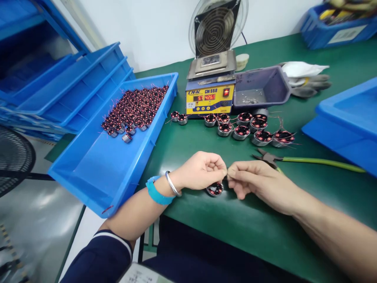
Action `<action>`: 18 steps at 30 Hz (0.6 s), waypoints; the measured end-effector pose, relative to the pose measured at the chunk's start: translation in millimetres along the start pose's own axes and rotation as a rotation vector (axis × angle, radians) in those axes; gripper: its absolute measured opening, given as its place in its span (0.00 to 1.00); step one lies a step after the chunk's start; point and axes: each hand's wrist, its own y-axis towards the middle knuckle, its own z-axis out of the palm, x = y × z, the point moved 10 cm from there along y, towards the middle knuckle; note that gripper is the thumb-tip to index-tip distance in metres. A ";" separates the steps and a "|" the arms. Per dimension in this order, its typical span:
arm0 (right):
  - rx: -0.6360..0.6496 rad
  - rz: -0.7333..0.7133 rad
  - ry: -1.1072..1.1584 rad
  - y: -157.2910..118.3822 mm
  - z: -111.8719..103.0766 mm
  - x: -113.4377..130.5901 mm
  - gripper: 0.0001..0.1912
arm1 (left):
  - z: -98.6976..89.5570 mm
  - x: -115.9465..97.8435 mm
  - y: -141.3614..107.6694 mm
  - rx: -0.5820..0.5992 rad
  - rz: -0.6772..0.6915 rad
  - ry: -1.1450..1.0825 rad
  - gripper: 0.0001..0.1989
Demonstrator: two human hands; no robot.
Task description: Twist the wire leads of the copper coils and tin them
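Note:
A small round motor stator [215, 189], with dark core and copper windings in a silvery ring, lies on the green table in front of me. Just above it, my left hand [203, 171] is closed in a pinch. Fingertip to fingertip with it, my right hand [253, 179] pinches too. Between them runs what looks like a thin wire of the stator, barely visible. Behind my hands stand several more stators [241, 131] with loose wire ends. Cutting pliers [312, 160] with green handles lie behind my right hand.
A blue tray [118, 169] on the left holds a heap of small stators [138, 106]. At the back are a yellow-fronted solder pot [209, 98], a fan [216, 29], a dark plastic bin [262, 86] and gloves [309, 80]. Blue bins [350, 114] border the right side.

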 end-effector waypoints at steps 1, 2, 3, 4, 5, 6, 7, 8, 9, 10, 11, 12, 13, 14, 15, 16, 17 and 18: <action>-0.003 0.006 -0.015 -0.4 -1.0 -0.9 0.21 | -0.1 0.7 0.1 0.000 -0.006 0.002 0.04; -0.040 -0.042 -0.101 -1.4 -5.5 3.5 0.19 | -0.2 1.7 0.5 0.001 -0.015 0.001 0.04; -0.098 -0.137 -0.231 -3.6 -11.2 13.2 0.17 | -0.3 2.6 1.0 0.002 -0.023 -0.001 0.04; -0.168 -0.261 -0.381 -7.9 -16.1 26.0 0.13 | -0.6 3.5 1.6 0.003 -0.032 -0.004 0.05; -0.243 -0.396 -0.531 -14.5 -18.6 39.7 0.10 | -0.8 4.2 2.1 0.005 -0.039 -0.008 0.05; -0.302 -0.527 -0.669 -22.2 -17.7 51.7 0.07 | -1.1 4.8 2.7 0.007 -0.044 -0.012 0.05; -0.337 -0.644 -0.788 -29.4 -13.9 60.8 0.06 | -1.3 5.2 3.1 0.009 -0.048 -0.016 0.05; -0.354 -0.740 -0.887 -35.6 -8.9 67.1 0.06 | -1.4 5.6 3.4 0.012 -0.051 -0.020 0.05; -0.368 -0.825 -0.962 -41.2 -4.5 71.9 0.07 | -1.4 5.7 3.6 0.014 -0.051 -0.023 0.04; -0.372 -0.882 -1.021 -45.0 -0.6 74.7 0.08 | -1.6 5.7 3.7 0.014 -0.049 -0.027 0.04; -0.370 -0.919 -1.060 -47.3 2.1 76.6 0.09 | -1.7 5.5 3.7 0.014 -0.045 -0.030 0.04; -0.367 -0.935 -1.080 -48.2 3.7 77.7 0.10 | -1.8 5.2 3.5 0.013 -0.040 -0.032 0.04; -0.364 -0.931 -1.081 -47.8 4.1 78.4 0.11 | -1.7 4.8 3.3 0.014 -0.035 -0.032 0.04; -0.358 -0.900 -1.055 -45.5 3.0 78.0 0.11 | -1.4 4.2 2.9 0.015 -0.029 -0.029 0.04; -0.343 -0.838 -0.996 -40.9 0.6 75.8 0.11 | -1.0 3.5 2.4 0.017 -0.022 -0.024 0.04; -0.319 -0.738 -0.893 -33.6 -3.3 70.6 0.12 | -0.6 2.8 1.9 0.019 -0.015 -0.017 0.04; -0.294 -0.612 -0.741 -25.4 -8.4 62.1 0.13 | -0.3 1.9 1.4 0.020 -0.007 -0.008 0.04; -0.249 -0.461 -0.562 -16.3 -11.3 48.6 0.15 | 0.0 1.1 0.9 0.019 0.000 0.001 0.04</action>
